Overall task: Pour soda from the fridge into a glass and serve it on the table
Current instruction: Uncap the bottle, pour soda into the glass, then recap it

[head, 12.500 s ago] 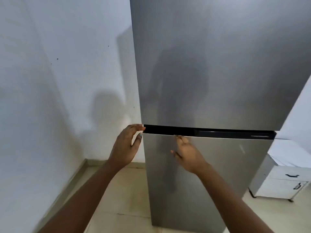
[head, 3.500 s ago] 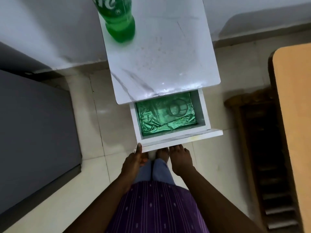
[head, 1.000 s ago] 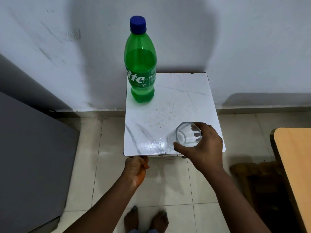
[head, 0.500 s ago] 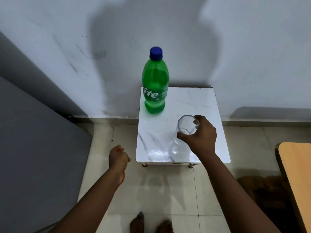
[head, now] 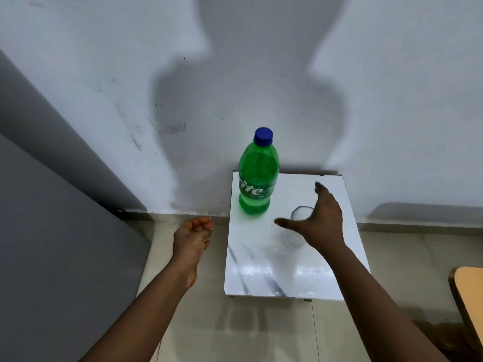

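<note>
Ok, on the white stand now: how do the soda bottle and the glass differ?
The soda bottle is green, tall and closed by a blue cap; the glass is clear, shorter and open-topped. The bottle holds soda; the glass looks empty. The bottle stands free at the back, while the open right hand partly covers the glass. Both stand upright on the white stand.

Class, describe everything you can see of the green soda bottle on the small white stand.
The green soda bottle is translucent plastic with a blue screw cap, still on. A green label with white lettering wraps its middle. It stands upright at the back left corner of the white marble-patterned stand, close to the wall. Neither hand touches it; the clear glass stands apart to its right.
</note>
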